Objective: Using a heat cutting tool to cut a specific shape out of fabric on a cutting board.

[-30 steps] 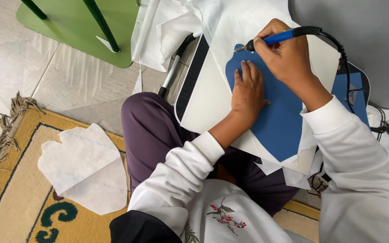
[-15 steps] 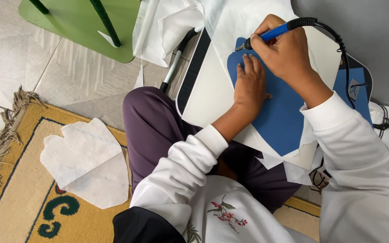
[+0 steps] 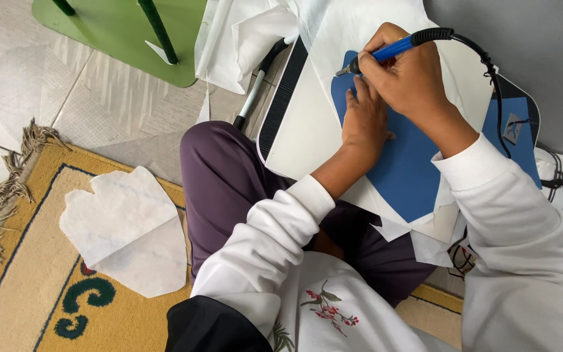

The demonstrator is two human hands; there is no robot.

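Blue sheet [image 3: 412, 169] lying on a white board [image 3: 301, 130] across the lap, under both hands. Right hand [image 3: 408, 81] closed around a blue-handled hot tool [image 3: 392, 49], metal tip down at the sheet's upper left edge, black cord [image 3: 490, 72] looping off to the right. Left hand [image 3: 363, 124] flat and spread on the sheet just below the tip, fingers [image 3: 353, 98] pressing it down, gripping nothing.

Best done, by the look of it, with a slow, even pull of the tip along the outline, pressing fingers kept close enough to stop any slip yet clear of the hot metal, and cord held off the sheet so no drag spoils the line.

White fabric [image 3: 360, 26] tucked beneath the sheet and spilling past the board's top edge; more white offcuts [image 3: 425, 234] hanging near the knee. Purple trouser leg [image 3: 223, 182] folded under the board. No proper work surface; seated on the floor. Yellow rug [image 3: 27, 287] with fringe and dark green pattern to the left, a cut white fabric piece [image 3: 125, 228] resting on it. Pale floor tiles [image 3: 21, 72] beyond, green stool base [image 3: 125, 32] at top, grey wall [image 3: 542, 45] to the right.
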